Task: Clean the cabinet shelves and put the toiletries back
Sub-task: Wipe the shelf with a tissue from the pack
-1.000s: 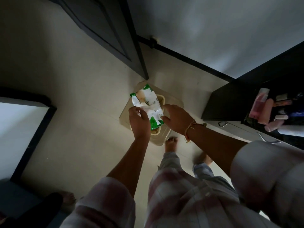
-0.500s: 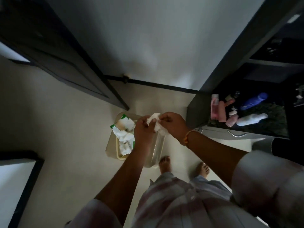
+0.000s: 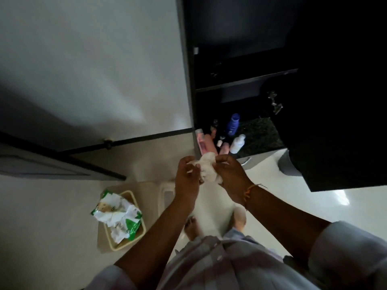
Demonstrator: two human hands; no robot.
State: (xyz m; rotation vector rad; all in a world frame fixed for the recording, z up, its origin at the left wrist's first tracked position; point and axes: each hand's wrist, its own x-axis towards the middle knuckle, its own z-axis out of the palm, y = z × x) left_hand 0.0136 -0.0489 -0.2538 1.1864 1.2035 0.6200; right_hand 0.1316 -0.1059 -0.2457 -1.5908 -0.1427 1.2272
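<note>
Lifted to centre frame, left hand (image 3: 187,177) and right hand (image 3: 231,174) clamp their fingers on the wipe (image 3: 209,169), which looks soft, limp, light and best held by its edges.

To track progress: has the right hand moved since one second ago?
Yes. The right hand was over the basket; now it holds the wipe with the left hand, up and right of it, near the toiletries.

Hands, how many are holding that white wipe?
2. The left hand pinches one side of the wipe, and the right hand pinches the other side. No other hand shows.
</note>
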